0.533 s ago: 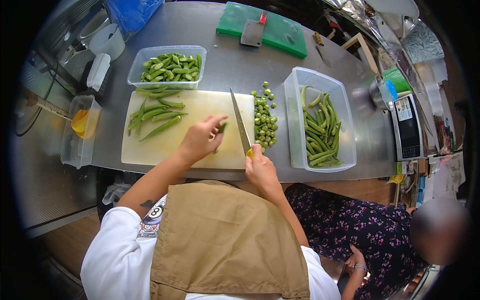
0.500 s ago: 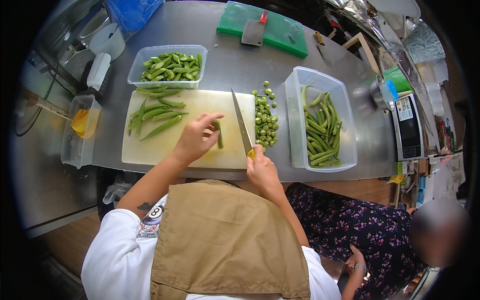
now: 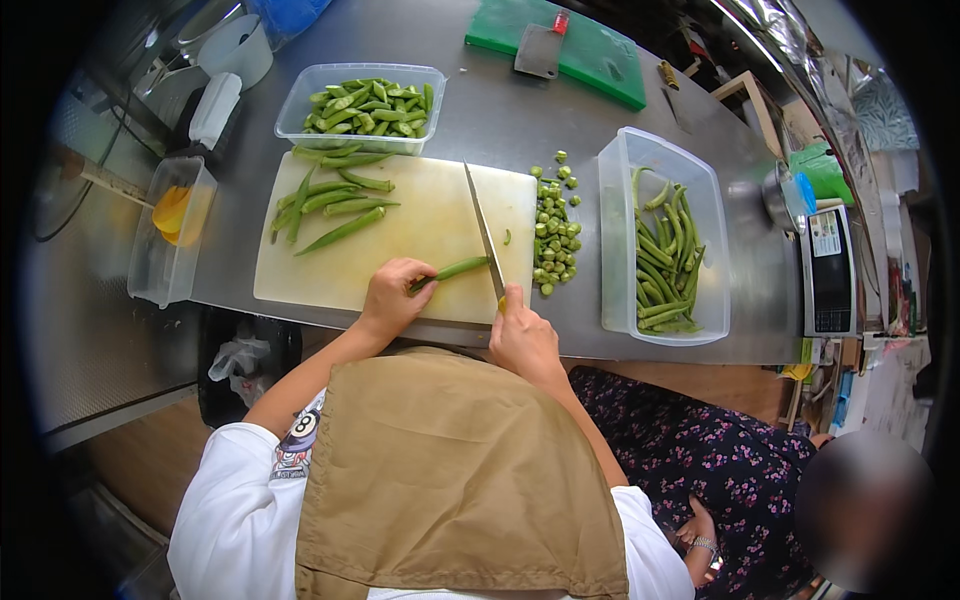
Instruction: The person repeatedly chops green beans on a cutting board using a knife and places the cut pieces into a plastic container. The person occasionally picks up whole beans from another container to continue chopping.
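My left hand pinches one end of an okra pod low over the white cutting board. The pod's other end points right and meets the edge of a long knife. Round the knife's yellow handle, my right hand is closed; the blade slants up and away across the board. A small green sliver lies just right of the blade. Several whole okra pods rest on the board's left part. Beside its right edge is a heap of cut okra caps.
A plastic container of cut okra stands behind the board. Whole okra fills part of a larger tub on the right. Farther back lie a green board, a cleaver and a small knife. A person stands near right.
My left hand has lowered, and the okra pod has turned from nearly upright to pointing right against the knife. A small sliver now shows right of the blade. The whole view has shifted slightly.
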Available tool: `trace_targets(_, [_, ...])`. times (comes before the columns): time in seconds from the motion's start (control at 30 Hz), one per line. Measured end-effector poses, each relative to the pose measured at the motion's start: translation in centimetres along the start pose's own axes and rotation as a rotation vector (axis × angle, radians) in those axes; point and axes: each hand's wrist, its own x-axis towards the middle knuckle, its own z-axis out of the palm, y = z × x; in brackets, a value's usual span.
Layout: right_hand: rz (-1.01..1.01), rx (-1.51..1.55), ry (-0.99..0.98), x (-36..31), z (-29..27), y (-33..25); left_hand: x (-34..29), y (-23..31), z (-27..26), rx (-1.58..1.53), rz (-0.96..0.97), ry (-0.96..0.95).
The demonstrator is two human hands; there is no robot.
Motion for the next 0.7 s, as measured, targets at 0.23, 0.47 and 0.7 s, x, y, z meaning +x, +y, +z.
trace_targets(0.23, [-0.038,-0.029,0.065,2.5,-0.6,0.1,0.1,0.3,-1.3,0.165,0.167,-0.023])
trace_targets(0.47, [-0.281,-0.187,-0.005,-4.0,-3.7,3.1,2.6,-0.8,-1.7,0.387,0.399,-0.213])
trace_targets(0.7, [-0.325,-0.385,0.055,-7.2,-5.2,5.1,3.2,-1.1,-1.7,0.425,0.438,-0.273])
